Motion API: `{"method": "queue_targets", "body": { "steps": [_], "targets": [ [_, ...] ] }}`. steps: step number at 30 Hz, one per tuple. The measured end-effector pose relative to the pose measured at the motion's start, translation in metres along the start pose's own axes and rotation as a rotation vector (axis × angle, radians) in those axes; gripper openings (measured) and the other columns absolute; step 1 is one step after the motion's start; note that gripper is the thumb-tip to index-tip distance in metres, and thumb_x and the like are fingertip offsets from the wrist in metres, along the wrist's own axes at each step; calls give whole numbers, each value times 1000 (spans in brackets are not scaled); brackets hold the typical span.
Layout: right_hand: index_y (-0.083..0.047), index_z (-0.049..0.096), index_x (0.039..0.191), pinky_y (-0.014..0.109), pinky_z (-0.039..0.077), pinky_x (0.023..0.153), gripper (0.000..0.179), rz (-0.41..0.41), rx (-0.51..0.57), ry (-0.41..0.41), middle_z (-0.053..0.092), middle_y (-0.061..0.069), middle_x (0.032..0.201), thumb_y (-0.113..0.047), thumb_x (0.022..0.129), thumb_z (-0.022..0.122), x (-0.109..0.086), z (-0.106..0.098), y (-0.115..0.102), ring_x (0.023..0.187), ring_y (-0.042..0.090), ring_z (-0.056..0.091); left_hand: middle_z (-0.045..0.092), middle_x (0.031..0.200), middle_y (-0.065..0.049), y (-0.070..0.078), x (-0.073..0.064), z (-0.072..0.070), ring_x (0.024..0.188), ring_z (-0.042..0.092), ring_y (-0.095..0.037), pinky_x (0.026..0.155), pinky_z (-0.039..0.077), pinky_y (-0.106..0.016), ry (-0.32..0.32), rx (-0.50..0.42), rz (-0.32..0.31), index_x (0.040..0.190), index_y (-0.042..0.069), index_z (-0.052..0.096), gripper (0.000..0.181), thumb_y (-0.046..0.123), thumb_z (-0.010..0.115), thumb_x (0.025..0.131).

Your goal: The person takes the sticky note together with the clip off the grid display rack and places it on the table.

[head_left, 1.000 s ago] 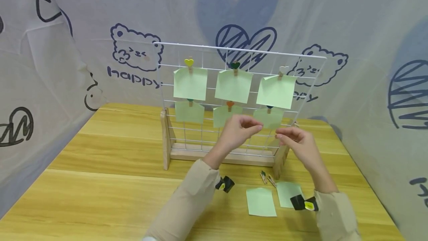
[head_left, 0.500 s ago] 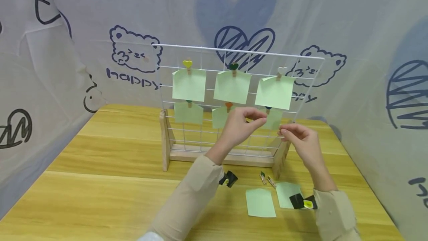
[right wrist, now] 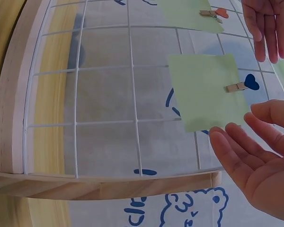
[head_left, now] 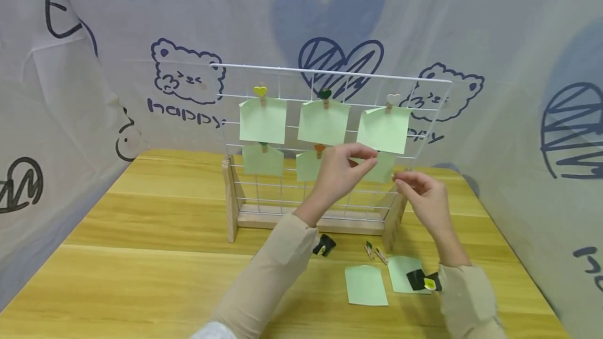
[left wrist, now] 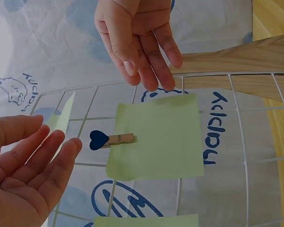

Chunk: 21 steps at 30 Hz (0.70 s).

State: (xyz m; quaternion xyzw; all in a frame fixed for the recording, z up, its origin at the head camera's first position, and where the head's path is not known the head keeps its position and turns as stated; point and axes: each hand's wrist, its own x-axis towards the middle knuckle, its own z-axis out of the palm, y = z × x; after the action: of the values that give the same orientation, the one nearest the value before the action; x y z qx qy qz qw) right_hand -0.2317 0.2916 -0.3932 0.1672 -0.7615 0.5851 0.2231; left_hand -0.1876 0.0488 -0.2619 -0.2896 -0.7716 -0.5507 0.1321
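In the head view my left hand [head_left: 341,174] is in front of the lower right note, its fingers loosely bent and holding nothing. Just right of that note is my right hand [head_left: 426,200], also without anything in its fingers. Between the hands, a pale green sticky note [left wrist: 156,137] hangs on the white wire grid [right wrist: 75,94], clipped by a wooden clothespin [left wrist: 119,139] with a dark blue heart. In the right wrist view the right fingertips overlap the note's edge; I cannot tell whether they touch it. In the left wrist view the left fingers are apart from the clothespin.
Several more green notes [head_left: 263,122] hang on the grid from heart clothespins. The grid stands in a wooden base [head_left: 311,223] on the table [head_left: 141,276]. Before it lie two loose notes [head_left: 366,285] and two small clothespins [head_left: 369,250]. A printed cloth [head_left: 264,14] forms the backdrop.
My left hand has moved slightly up and toward the lower right note. The right hand has risen a little. The notes and clothespins stay where they were; the head view has shifted slightly.
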Motion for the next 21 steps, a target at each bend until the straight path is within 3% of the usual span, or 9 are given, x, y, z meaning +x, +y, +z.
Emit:
{"method": "queue_targets", "body": {
  "steps": [3,6,9,11,15,18,21],
  "targets": [
    [1,66,96,17,50,66,16,-21,-81,1,65,14,94,-8,83,64,-4,7,-22,78,17,63,66,93,-10,-2,0,1,72,62,-14,61,48,-13,-1,12,-2,95,-1,66,15,8,62,84],
    [5,65,96,15,49,67,19,-7,-195,-21,64,19,94,-11,85,61,-10,19,-73,77,9,62,66,97,-10,-5,1,3,77,63,-15,63,47,-12,8,27,10,96,-1,66,15,7,62,84],
    [14,60,97,11,47,68,19,10,-269,-37,60,28,98,-2,86,58,-12,27,-103,77,2,60,65,101,-10,-7,2,4,82,63,-15,65,47,-12,29,48,31,96,-1,67,15,5,62,83],
    [15,59,98,9,46,67,18,38,-291,-38,58,29,103,3,84,58,-12,29,-110,78,-1,58,64,103,-10,-7,3,5,85,63,-16,67,47,-12,38,66,38,97,-1,67,15,5,63,83],
    [13,60,101,8,44,71,21,81,-305,-39,55,24,113,1,84,59,-12,30,-110,92,19,60,64,104,-10,-9,5,7,88,63,-18,69,48,-13,37,102,44,99,-1,66,17,6,63,83],
    [14,59,102,8,44,73,22,74,-290,-57,52,25,117,1,84,58,-11,30,-108,102,35,54,63,104,-10,-12,6,9,93,61,-18,72,48,-14,37,130,56,100,-1,66,18,6,63,83],
    [15,59,101,8,43,74,22,50,-275,-70,50,25,120,0,85,58,-10,30,-108,109,38,49,63,106,-10,-15,7,11,97,59,-17,75,47,-15,42,156,75,101,-1,65,19,6,62,84]
  ]
}}
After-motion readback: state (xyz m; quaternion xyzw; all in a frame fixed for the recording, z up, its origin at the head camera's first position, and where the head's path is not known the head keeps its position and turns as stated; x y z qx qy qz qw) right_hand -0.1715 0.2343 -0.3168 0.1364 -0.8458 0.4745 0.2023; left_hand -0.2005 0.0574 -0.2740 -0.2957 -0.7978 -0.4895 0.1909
